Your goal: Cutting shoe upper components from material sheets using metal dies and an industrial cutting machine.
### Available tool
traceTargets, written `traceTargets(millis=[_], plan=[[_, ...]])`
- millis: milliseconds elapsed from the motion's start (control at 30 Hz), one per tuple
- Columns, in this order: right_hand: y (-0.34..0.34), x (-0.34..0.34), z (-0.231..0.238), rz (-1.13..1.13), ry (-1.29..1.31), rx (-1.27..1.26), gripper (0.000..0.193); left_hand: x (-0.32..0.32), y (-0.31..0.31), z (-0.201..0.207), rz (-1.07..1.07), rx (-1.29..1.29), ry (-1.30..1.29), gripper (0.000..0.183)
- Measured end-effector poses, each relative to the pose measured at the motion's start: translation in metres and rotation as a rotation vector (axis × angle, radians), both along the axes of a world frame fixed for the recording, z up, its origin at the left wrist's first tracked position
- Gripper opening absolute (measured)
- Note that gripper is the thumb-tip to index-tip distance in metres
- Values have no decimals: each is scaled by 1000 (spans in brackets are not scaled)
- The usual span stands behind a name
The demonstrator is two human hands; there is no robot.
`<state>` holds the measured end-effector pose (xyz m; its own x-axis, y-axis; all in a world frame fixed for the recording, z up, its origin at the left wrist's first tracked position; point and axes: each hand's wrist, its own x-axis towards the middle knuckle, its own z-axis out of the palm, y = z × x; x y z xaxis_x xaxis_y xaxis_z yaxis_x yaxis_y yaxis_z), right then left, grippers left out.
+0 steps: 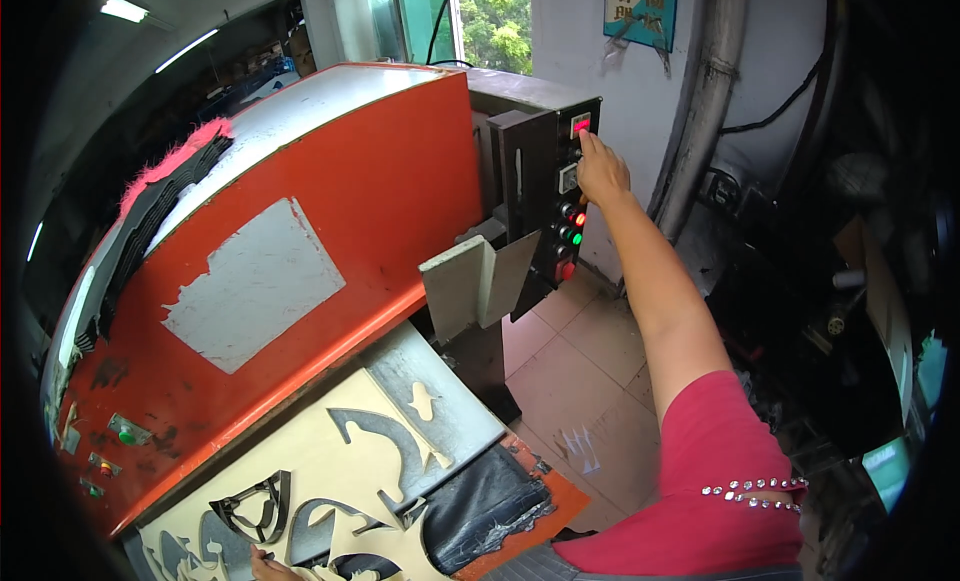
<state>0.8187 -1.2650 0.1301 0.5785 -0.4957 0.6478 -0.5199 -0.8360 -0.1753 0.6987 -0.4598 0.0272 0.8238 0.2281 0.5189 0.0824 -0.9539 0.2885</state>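
My right hand (602, 171) reaches up to a black control panel (566, 206), a finger stretched out to the panel just below its small red-lit display (581, 127). It holds nothing that I can see. At the lower edge, only part of my left hand (272, 567) shows, close to a dark metal cutting die (255, 506); the frame cuts off the rest of it. The die lies on a cream sheet (300, 433) with curved shapes cut out of it. Loose cream scraps (392, 543) lie beside my left hand.
A big orange press head (400, 171) spans the left, with buttons (127, 436) low on its front. Bent metal plates (480, 281) stick out below the panel. The sheet lies on a grey bed (445, 406). Tiled floor (575, 366) and a pipe (700, 111) are to the right.
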Motion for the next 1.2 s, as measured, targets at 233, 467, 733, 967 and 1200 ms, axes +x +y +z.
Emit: traceTargets(millis=[233, 467, 733, 967, 1200], plan=[[-12, -7, 0, 45, 157, -234, 44, -30, 6, -13, 57, 60, -16, 19], [58, -30, -3, 52, -222, 54, 57, -2, 101, -111, 19, -383, -173, 29], [400, -95, -50, 1018, -347, 512, 44, -3, 87, 13, -40, -318, 722, 22], [659, -107, -124, 1271, 340, 630, 60, 13, 148, -46, -339, -474, 302, 18], [748, -102, -163, 957, 301, 339, 55, 8, 176, -70, -519, -430, 117, 11]])
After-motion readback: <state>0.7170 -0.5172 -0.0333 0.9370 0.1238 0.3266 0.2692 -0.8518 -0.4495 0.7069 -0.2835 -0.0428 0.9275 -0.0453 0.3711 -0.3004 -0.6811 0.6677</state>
